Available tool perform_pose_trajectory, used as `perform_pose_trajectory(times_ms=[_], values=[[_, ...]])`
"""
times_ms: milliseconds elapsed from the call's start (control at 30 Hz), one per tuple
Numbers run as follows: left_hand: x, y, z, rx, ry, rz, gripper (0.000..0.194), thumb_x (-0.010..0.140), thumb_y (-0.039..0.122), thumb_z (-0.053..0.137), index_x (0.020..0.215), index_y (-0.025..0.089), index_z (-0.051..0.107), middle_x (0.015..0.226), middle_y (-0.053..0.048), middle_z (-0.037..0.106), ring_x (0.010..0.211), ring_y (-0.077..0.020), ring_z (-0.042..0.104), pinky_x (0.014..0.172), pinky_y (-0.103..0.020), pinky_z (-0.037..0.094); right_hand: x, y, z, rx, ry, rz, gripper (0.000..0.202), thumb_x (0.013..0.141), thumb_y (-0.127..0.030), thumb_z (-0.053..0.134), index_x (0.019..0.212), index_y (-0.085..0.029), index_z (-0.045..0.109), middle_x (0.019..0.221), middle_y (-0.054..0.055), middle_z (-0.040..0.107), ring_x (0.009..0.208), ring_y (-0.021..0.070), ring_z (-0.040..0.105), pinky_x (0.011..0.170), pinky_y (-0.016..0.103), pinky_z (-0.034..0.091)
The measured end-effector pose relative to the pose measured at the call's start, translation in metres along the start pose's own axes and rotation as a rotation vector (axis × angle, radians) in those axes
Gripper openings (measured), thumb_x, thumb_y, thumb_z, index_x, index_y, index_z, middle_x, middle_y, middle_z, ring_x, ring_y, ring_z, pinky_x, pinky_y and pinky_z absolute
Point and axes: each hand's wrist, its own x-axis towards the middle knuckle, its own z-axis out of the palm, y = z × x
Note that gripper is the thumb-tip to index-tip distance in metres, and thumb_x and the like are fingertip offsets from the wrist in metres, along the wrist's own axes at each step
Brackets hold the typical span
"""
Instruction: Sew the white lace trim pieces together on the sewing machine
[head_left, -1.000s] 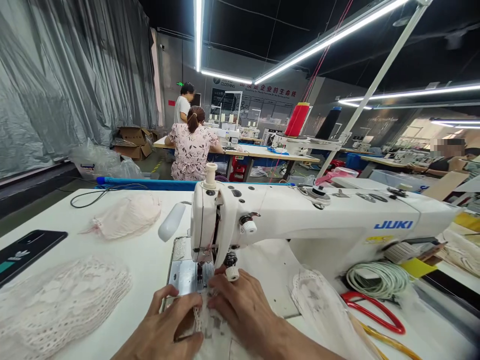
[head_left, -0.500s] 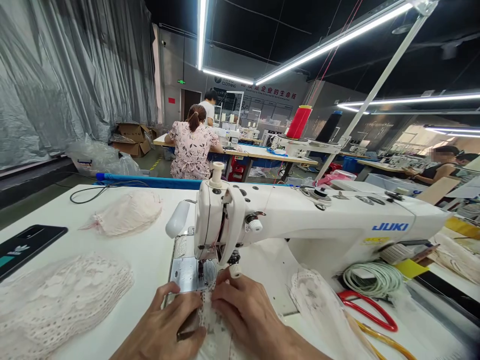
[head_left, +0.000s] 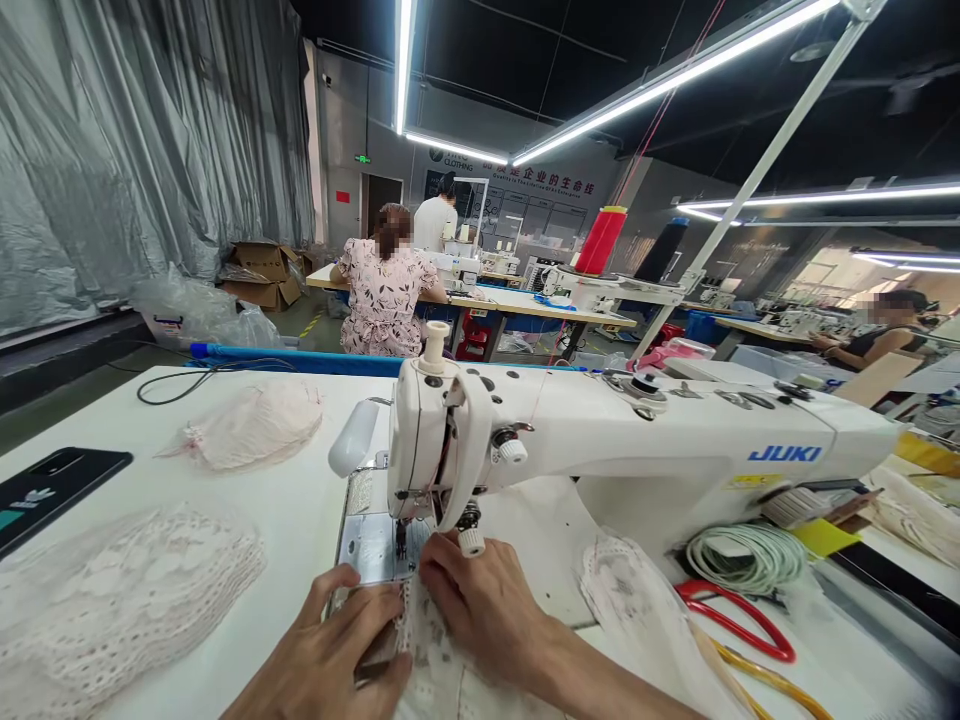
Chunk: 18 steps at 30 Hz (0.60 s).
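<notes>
The head view shows the lace by your fingers, on the near side of the sewing machine, just before its little metal foot. Your left hand is spread, thumb and fingers apart, with tips touching the left edge of the lace. Your right hand has its fingers bunched on the lace, under the machine's head; I can't tell if they pinch, since the tips are hidden. That hand is very near the foot, so a finger could get poked if it slid in too far. The lace is thin and full of holes, so it could bunch up or snag if one hand pulled harder. Your right arm could drag the loose lace piece in front of the machine if it swung out.
</notes>
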Motion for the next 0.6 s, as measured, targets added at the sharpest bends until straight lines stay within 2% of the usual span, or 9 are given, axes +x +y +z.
perform_pose_trajectory(times_ms=[167,300,400,467,533,600], values=[[-0.006,-0.002,0.003,-0.039,-0.038,-0.11,0.018,0.084,0.015,0.044,0.096,0.022,0.056,0.086,0.001,0.07,0.08,-0.0176,0.061,0.08,-0.033,0.046,0.001,-0.001,0.001,-0.089,-0.006,0.011,0.012,0.086,-0.016,0.046,0.078,-0.019,0.054,0.07,-0.003,0.062,0.055,0.0105,0.053,0.049,0.025,0.02],[-0.004,-0.004,0.001,0.006,-0.073,-0.019,0.02,0.083,0.015,0.046,0.097,0.024,0.056,0.091,0.001,0.068,0.082,-0.016,0.062,0.082,-0.032,0.044,0.002,-0.002,0.001,-0.117,-0.007,0.023,0.009,0.085,-0.016,0.049,0.078,-0.02,0.054,0.069,-0.003,0.063,0.056,0.0115,0.056,0.05,0.026,0.022],[-0.001,-0.003,0.004,-0.011,0.03,0.127,0.02,0.086,0.013,0.043,0.088,0.026,0.059,0.099,0.001,0.068,0.092,-0.0153,0.061,0.094,-0.038,0.036,0.005,-0.002,0.003,-0.145,-0.008,0.03,0.008,0.084,-0.018,0.052,0.077,-0.02,0.055,0.067,-0.004,0.063,0.055,0.012,0.056,0.049,0.026,0.021],[0.001,-0.001,0.009,-0.056,0.132,0.177,0.025,0.088,0.01,0.041,0.079,0.024,0.059,0.093,0.002,0.069,0.09,-0.0133,0.062,0.098,-0.039,0.031,0.006,-0.001,0.005,-0.168,0.0,0.043,0.005,0.084,-0.02,0.053,0.08,-0.02,0.056,0.071,-0.002,0.063,0.056,0.0135,0.057,0.048,0.026,0.02],[0.002,0.001,0.012,-0.086,0.185,0.165,0.028,0.09,0.009,0.04,0.076,0.023,0.058,0.084,0.003,0.069,0.085,-0.0117,0.063,0.098,-0.038,0.031,0.004,0.001,0.006,-0.201,0.013,0.05,0.006,0.085,-0.018,0.052,0.086,-0.02,0.056,0.077,0.002,0.064,0.058,0.0155,0.057,0.048,0.026,0.02],[0.004,0.002,0.012,-0.088,0.189,0.129,0.028,0.091,0.009,0.038,0.076,0.023,0.057,0.082,0.003,0.068,0.082,-0.0116,0.064,0.095,-0.039,0.032,-0.002,0.002,0.003,-0.236,0.04,0.007,0.014,0.085,-0.013,0.048,0.094,-0.019,0.056,0.083,0.006,0.063,0.06,0.0165,0.056,0.048,0.026,0.024]])
